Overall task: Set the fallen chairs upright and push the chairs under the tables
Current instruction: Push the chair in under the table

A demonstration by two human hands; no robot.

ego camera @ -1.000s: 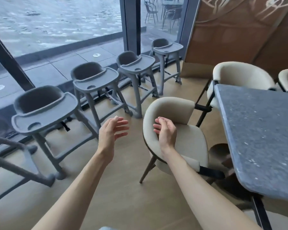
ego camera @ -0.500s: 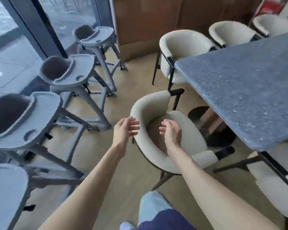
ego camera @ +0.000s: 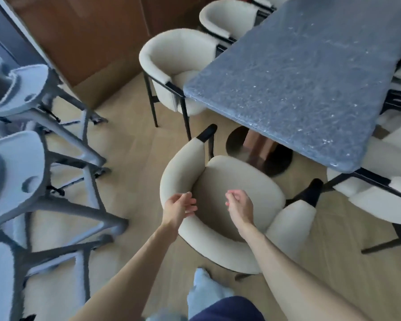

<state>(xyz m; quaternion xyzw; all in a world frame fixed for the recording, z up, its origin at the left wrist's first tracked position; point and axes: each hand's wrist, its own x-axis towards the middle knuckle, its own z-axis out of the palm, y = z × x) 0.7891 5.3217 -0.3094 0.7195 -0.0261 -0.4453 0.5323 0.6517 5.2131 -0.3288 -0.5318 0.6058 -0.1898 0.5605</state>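
Here we see cream fabric tub chair (ego camera: 239, 181) upright beside speckled grey stone table (ego camera: 310, 72); left hand (ego camera: 177, 208) seemingly touching backrest, right hand (ego camera: 240, 207) loosely curled, empty.

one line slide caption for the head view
Both hands, left and right, reach for a cream chair beside the table.

No text, label, brand, number or sign to be read, none on the cream chairs (ego camera: 229, 205), the speckled tabletop (ego camera: 306, 72), the grey high chairs (ego camera: 21, 158)
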